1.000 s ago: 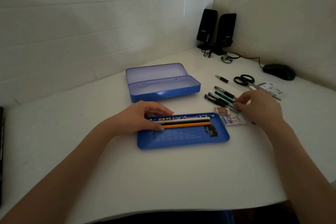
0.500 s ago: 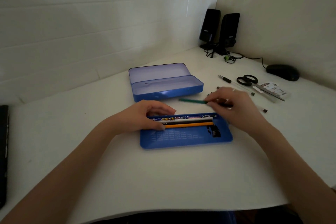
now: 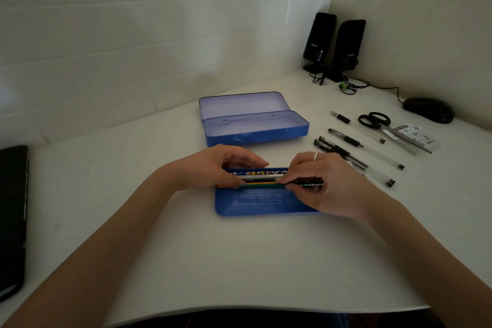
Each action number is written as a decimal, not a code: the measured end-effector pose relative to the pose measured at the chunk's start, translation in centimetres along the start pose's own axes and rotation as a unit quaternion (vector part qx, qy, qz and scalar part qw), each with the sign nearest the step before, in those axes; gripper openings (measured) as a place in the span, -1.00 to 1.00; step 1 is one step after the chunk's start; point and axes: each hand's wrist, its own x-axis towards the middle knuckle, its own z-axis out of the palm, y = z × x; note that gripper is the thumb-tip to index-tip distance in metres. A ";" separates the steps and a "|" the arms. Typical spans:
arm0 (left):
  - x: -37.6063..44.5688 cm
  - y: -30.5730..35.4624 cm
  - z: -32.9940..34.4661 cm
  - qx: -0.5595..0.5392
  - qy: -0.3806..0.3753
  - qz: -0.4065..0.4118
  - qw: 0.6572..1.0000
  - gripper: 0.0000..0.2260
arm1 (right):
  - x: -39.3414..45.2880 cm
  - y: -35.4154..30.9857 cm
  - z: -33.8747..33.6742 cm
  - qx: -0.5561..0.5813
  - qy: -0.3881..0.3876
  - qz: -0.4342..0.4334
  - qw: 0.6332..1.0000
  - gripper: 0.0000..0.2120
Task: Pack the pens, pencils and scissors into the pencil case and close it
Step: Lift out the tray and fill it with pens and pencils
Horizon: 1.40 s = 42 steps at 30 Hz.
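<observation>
A blue tray (image 3: 263, 204) lies in front of me with several pencils (image 3: 262, 174) lined along its far side. My left hand (image 3: 213, 168) presses on their left ends. My right hand (image 3: 327, 184) holds a green pencil (image 3: 262, 186) low over the tray, beside the others. The open blue pencil case (image 3: 255, 125) stands behind the tray with its lid up. Several black pens (image 3: 354, 146) lie on the desk to the right. Black-handled scissors (image 3: 386, 128) lie further right.
Two black speakers (image 3: 335, 45) with cables stand in the back corner. A black mouse (image 3: 428, 109) sits at the far right. A small packet (image 3: 415, 134) lies by the scissors. A dark flat object (image 3: 12, 216) rests at the desk's left edge.
My right hand picked the green pencil from the pens on the right and carried it left and down to the tray. My left hand stayed on the pencils.
</observation>
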 end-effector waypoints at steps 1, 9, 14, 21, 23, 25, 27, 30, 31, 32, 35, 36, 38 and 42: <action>0.0 0.0 -0.1 -0.005 -0.002 0.003 1.000 -0.57 | -0.1 -0.1 0.0 -0.003 -0.007 -0.005 1.000 -0.82; 0.0 -0.1 0.0 -0.011 -0.007 0.009 1.000 -0.58 | 0.8 -1.6 2.4 -0.051 -0.019 -0.024 0.998 -0.82; -0.1 0.3 0.2 0.019 -0.006 0.004 1.000 -0.63 | 1.0 -1.6 2.9 -0.044 0.003 -0.030 0.999 -0.94; 0.0 0.1 0.1 0.038 0.002 -0.007 0.999 -0.60 | 0.8 0.4 0.9 0.015 -0.002 0.043 0.999 -0.87; 0.1 0.1 0.1 0.033 0.001 -0.009 0.999 -0.61 | 0.5 1.4 0.3 -0.005 -0.027 0.064 0.998 -0.79; 0.2 0.1 0.1 0.031 0.000 -0.009 0.999 -0.62 | 0.4 1.8 0.2 -0.011 -0.037 0.072 0.997 -0.75; 0.2 0.1 0.1 0.035 0.002 -0.010 0.999 -0.62 | 0.5 1.6 0.4 0.002 -0.036 0.075 0.997 -0.79; 0.2 0.1 0.0 0.034 0.002 -0.006 0.999 -0.62 | 0.6 1.2 -0.3 0.031 -0.028 0.092 0.995 -0.88; 0.2 0.1 0.0 0.034 0.002 -0.005 0.999 -0.62 | 0.6 1.4 -0.9 0.045 0.006 0.113 0.993 -0.91; 0.1 0.1 0.0 0.033 0.002 -0.002 0.999 -0.63 | 0.5 2.0 -1.7 0.055 0.056 0.140 0.987 -0.94; 0.2 0.1 0.1 0.030 -0.001 0.001 1.000 -0.63 | -0.5 5.1 -3.6 -0.022 0.179 0.237 0.955 -0.94; 0.2 0.1 0.1 0.029 -0.002 0.001 1.000 -0.63 | -1.1 6.3 -3.9 -0.065 0.190 0.273 0.941 -0.92; 0.2 0.0 0.1 0.026 -0.001 0.001 1.000 -0.63 | -2.1 8.0 -4.3 -0.122 0.181 0.342 0.914 -0.85; 0.1 0.0 0.1 0.027 0.004 0.002 1.000 -0.62 | -2.6 8.7 -4.4 -0.144 0.137 0.416 0.887 -0.75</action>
